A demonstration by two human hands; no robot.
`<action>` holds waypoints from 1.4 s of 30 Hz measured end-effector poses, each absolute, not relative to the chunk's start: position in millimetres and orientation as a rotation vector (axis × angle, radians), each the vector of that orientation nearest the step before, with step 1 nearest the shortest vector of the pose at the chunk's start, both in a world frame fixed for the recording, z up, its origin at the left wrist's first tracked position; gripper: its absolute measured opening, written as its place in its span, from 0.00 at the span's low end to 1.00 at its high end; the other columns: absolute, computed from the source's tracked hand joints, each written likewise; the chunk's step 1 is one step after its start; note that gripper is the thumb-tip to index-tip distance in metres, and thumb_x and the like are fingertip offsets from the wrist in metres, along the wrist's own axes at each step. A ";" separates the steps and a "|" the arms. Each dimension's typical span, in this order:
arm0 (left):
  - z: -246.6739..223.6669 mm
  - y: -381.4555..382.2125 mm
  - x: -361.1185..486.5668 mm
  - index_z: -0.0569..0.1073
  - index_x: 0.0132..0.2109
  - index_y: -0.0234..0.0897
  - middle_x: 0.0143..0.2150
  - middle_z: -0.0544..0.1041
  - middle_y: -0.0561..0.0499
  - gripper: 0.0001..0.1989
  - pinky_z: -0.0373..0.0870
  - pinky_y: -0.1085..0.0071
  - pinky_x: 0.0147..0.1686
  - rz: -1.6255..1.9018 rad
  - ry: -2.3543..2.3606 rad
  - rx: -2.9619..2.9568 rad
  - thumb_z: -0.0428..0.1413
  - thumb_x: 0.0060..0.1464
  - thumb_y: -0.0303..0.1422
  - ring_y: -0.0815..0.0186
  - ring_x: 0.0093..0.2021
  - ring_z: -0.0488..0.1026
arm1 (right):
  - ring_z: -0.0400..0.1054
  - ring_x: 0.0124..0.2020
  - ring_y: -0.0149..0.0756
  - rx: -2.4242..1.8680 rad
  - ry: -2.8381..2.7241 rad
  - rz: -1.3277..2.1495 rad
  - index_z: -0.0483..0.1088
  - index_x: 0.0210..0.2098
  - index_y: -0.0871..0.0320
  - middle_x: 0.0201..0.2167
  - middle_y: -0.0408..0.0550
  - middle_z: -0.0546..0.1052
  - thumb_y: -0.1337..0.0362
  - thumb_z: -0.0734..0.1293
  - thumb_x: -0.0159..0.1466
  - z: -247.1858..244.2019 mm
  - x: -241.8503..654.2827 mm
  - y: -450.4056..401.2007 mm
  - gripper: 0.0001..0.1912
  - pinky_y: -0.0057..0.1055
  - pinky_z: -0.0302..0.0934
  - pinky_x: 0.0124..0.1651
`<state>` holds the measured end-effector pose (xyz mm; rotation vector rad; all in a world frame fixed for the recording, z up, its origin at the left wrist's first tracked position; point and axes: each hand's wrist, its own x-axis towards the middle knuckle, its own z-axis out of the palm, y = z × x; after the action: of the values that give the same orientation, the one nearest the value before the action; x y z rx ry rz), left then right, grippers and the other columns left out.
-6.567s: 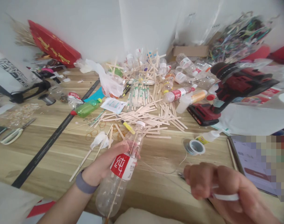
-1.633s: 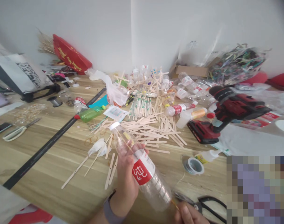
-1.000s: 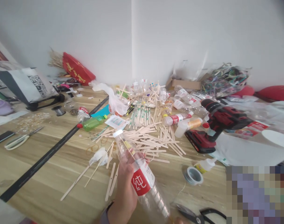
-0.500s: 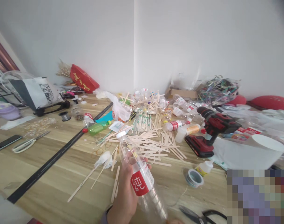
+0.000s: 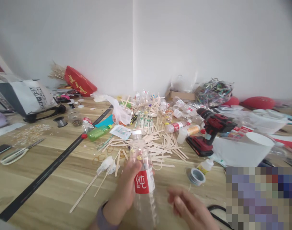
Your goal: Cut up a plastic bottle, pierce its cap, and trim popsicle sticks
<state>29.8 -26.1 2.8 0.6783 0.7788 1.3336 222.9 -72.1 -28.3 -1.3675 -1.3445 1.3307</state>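
My left hand (image 5: 130, 179) is wrapped round a clear plastic bottle (image 5: 144, 204) with a red-and-white label and a white cap. The bottle stands nearly upright in front of me, and its lower end is blurred. To the right of it, my right hand (image 5: 190, 207) is apart from the bottle, fingers loosely bent and spread from the thumb, with nothing visible in them. Beside that hand shows the black handle of the scissors (image 5: 216, 208). Beyond the bottle, flat wooden sticks (image 5: 157, 143) lie in a loose heap.
A red-and-black cordless drill (image 5: 211, 127) stands on the right, behind a spool (image 5: 196, 176) and a small glue bottle (image 5: 205, 166). A green bottle (image 5: 98, 132) lies left of centre. White-handled scissors (image 5: 16, 155) rest at far left. More plastic bottles (image 5: 176, 126) lie behind the sticks.
My right hand has come off the bottle's lower end and now shows at its right. The bottle has turned from slanted to nearly upright. The view has shifted slightly right.
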 end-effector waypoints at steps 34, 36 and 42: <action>9.4 2.5 10.4 0.73 0.50 0.37 0.35 0.76 0.50 0.28 0.68 0.68 0.35 0.830 0.794 0.848 0.64 0.46 0.48 0.64 0.32 0.72 | 0.56 0.27 0.31 -1.190 -1.477 1.457 0.63 0.31 0.57 0.23 0.42 0.63 0.34 0.62 0.59 1.3 208.4 -20.4 0.30 0.28 0.52 0.31; 11.8 4.6 7.9 0.73 0.48 0.37 0.38 0.76 0.49 0.26 0.68 0.68 0.37 0.798 0.818 0.869 0.64 0.47 0.48 0.64 0.34 0.72 | 0.56 0.26 0.31 -1.229 -1.540 1.453 0.64 0.32 0.58 0.23 0.42 0.64 0.33 0.61 0.58 4.6 212.3 -13.5 0.31 0.28 0.51 0.30; 16.2 13.6 -7.0 0.71 0.48 0.37 0.39 0.76 0.49 0.27 0.66 0.68 0.37 0.635 0.901 1.003 0.64 0.46 0.48 0.63 0.36 0.72 | 0.60 0.26 0.33 -1.452 -1.637 0.899 0.69 0.36 0.57 0.26 0.45 0.68 0.40 0.61 0.60 33.7 246.5 5.1 0.25 0.29 0.54 0.29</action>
<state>-7.0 13.6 16.2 1.0032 0.9006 0.6349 246.5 5.1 33.7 -1.4521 -1.6371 0.8993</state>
